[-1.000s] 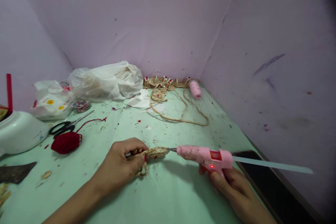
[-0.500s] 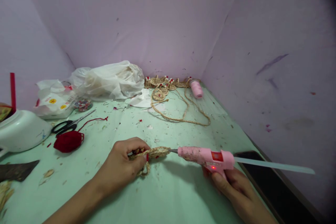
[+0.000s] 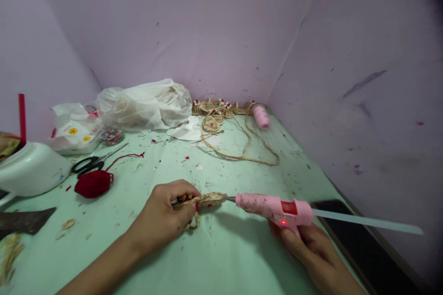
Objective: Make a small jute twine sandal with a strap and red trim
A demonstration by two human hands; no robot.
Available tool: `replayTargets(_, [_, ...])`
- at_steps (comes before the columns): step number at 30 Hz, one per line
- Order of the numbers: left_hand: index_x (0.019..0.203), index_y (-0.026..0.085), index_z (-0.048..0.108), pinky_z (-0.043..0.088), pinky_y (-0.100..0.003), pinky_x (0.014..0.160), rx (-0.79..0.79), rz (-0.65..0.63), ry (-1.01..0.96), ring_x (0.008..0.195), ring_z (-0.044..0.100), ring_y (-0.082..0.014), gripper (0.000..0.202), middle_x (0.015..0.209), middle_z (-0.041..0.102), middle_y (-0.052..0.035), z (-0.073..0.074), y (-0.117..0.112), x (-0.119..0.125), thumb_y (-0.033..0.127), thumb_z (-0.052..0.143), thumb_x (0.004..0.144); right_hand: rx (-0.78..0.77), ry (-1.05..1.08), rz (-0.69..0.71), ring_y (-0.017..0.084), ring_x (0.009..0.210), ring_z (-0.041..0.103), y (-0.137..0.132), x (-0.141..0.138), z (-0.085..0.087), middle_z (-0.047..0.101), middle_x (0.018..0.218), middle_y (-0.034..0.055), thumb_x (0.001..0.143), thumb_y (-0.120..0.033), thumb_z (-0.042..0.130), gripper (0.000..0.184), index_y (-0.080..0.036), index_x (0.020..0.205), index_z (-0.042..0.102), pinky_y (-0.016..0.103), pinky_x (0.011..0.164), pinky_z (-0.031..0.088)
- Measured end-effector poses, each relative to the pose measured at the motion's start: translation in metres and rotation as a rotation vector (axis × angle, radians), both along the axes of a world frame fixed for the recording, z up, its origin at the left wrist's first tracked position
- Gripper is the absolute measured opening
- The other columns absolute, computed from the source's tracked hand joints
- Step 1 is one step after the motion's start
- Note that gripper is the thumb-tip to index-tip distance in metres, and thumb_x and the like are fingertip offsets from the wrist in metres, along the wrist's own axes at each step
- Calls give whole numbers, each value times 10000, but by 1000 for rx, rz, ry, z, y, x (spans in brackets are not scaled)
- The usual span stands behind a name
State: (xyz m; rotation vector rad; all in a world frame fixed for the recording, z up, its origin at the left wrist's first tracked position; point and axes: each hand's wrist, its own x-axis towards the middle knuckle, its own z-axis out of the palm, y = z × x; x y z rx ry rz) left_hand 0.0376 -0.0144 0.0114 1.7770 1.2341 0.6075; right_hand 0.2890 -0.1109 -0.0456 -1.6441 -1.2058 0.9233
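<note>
My left hand (image 3: 162, 216) is closed on a small coiled jute rope piece (image 3: 204, 200) with red bits, pressing it to the green table (image 3: 224, 258). My right hand (image 3: 311, 249) grips a pink hot glue gun (image 3: 277, 207) by its handle. Its red light is on and a clear glue stick (image 3: 367, 222) juts out behind. The gun's metal nozzle touches the right end of the jute piece.
A red yarn ball (image 3: 92, 183) and black scissors (image 3: 90, 162) lie at left beside a white bowl (image 3: 31, 173). Plastic bags (image 3: 145, 106), loose jute rope (image 3: 238, 147) and a pink thread spool (image 3: 260, 116) sit at the back. A dark phone (image 3: 349, 239) lies at right.
The view has drifted slightly left. Both hands, the glue gun and the jute piece keep the same pose.
</note>
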Motion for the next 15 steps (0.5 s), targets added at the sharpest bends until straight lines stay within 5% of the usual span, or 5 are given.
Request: replayTargets(15, [716,136,603,354,-224,515,-59,-42,-44,592,476,-125,171,670,565,-29,0,1,-2,164,444,658,2,-94,-9,281,767,623,-1,-1,5,682,766,88,725,-510,564,340,-213,816,702,366,671,527])
